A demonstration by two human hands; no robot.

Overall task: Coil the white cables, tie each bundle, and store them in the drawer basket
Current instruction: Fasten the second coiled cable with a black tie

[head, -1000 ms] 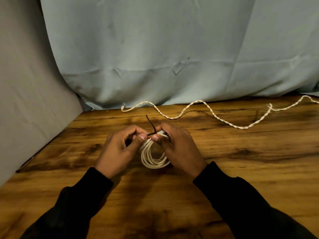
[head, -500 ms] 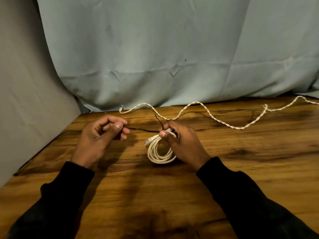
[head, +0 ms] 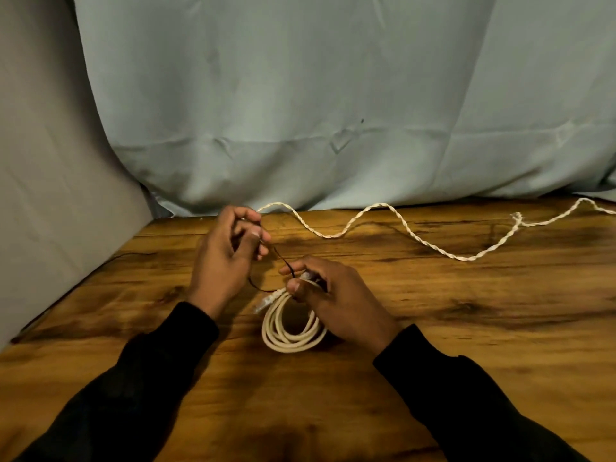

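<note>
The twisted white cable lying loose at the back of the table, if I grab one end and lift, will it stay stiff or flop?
The twisted white cable lies in loose waves, so it would probably droop and trail. It looks thin, likely light. Its wavy set may spring back when coiled.

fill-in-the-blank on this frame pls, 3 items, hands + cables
1. The right hand grips the top of the coiled white cable, which rests on the ____ table.
2. The left hand pinches a thin ____ tie that runs to the coil.
3. The twisted white cable at the back of the table lies ____, not coiled.

Missing words: wooden; black; stretched out
</note>
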